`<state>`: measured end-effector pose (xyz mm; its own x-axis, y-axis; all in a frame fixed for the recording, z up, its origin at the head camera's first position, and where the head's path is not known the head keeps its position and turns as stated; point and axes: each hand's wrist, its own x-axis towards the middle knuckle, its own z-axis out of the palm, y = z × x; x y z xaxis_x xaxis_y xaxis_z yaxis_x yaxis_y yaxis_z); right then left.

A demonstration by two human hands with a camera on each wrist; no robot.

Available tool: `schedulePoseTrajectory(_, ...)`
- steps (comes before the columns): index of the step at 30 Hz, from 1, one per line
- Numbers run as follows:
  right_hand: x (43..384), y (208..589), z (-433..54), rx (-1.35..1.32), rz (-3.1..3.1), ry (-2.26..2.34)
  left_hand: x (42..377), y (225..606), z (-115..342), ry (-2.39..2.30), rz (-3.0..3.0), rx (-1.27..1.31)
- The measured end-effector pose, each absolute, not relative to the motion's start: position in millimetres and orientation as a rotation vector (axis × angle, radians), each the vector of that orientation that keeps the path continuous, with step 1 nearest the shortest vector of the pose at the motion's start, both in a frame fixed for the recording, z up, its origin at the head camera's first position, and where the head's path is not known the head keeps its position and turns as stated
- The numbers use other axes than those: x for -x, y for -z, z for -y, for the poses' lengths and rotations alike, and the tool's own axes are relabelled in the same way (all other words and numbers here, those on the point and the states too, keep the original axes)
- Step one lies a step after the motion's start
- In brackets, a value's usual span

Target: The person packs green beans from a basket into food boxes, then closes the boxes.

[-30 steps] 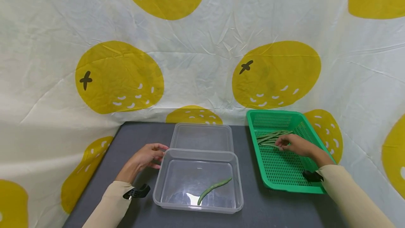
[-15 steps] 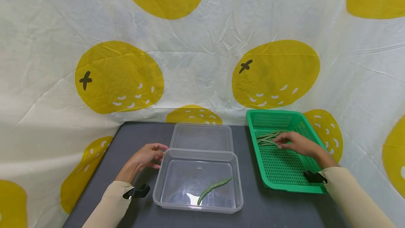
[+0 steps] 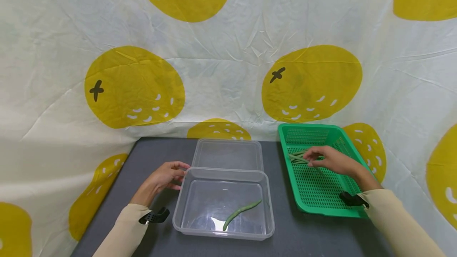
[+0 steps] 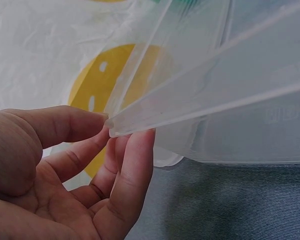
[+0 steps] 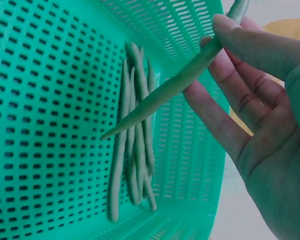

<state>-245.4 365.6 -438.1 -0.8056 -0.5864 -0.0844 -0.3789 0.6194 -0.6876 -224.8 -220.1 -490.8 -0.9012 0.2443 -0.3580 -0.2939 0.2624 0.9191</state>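
Observation:
Over the green basket [image 3: 317, 197] my right hand [image 3: 330, 159] pinches one green bean [image 5: 165, 92] between thumb and fingers. In the right wrist view the bean slants across several other beans [image 5: 137, 135] lying along the basket floor. My left hand [image 3: 165, 178] is at the left far corner of the clear plastic container [image 3: 221, 236]. Thumb and fingertips pinch its rim [image 4: 112, 125] in the left wrist view. A single curved green bean [image 3: 240, 211] lies inside the container, toward its right side.
A clear flat lid [image 3: 228, 154] lies behind the container on the dark grey table [image 3: 157, 150]. A white cloth with yellow fruit prints [image 3: 228, 74] hangs behind and around the table.
My right hand has picked a bean out of the pile and drawn it slightly up and left in the head view. The left hand and container have stayed put.

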Motion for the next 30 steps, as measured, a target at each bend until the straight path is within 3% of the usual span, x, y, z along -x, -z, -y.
schedulePoseTrajectory(30,229,401,-283,0.977,-2.500,0.967,223,491,221,-1.676,-2.106,0.029)
